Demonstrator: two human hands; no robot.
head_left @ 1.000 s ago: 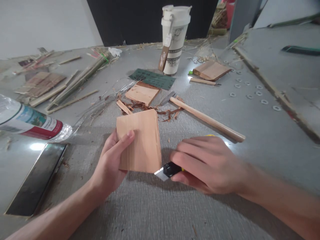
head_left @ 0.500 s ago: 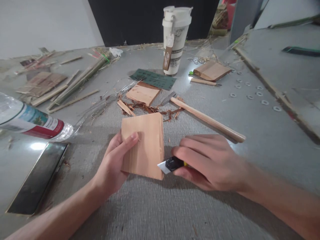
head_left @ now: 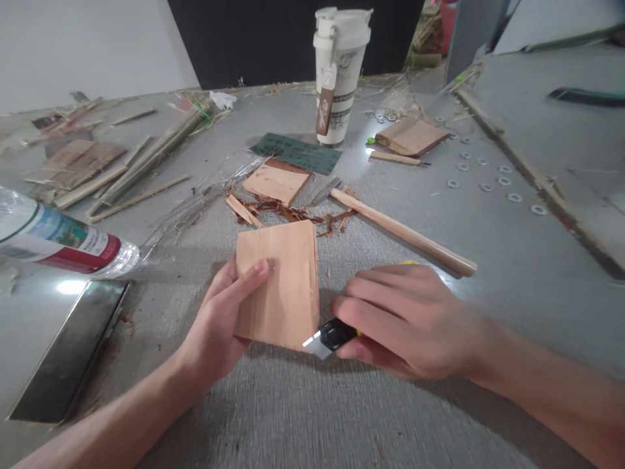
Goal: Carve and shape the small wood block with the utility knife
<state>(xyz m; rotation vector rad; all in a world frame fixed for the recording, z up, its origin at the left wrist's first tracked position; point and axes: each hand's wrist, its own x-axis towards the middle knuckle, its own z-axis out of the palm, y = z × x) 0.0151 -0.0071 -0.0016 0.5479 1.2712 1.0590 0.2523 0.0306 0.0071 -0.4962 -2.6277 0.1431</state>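
A pale, flat wooden block [head_left: 288,293] is in my left hand [head_left: 227,309], the thumb lying across its face and the fingers behind its left edge. My right hand [head_left: 405,319] is closed around a utility knife [head_left: 336,333] with a black and yellow body. The knife's blade is out and lies at the block's lower right corner; whether it cuts into the wood I cannot tell. Just beyond the block are reddish-brown bark shavings [head_left: 283,210] and a second wooden piece [head_left: 276,182]. A wooden-handled tool with a flat metal blade [head_left: 405,231] rests past my right hand.
To the left lie a phone [head_left: 71,352] and a plastic bottle [head_left: 73,238] on its side. A white cup [head_left: 342,78] stands behind a green sheet [head_left: 297,153]. Several metal washers [head_left: 504,181] and another wooden piece [head_left: 411,135] are at the right; bamboo strips [head_left: 151,153] lie at the far left.
My right hand has brought the knife slightly down along the block's right edge to its lower corner, with the blade turned a little. My left hand keeps its hold on the block.
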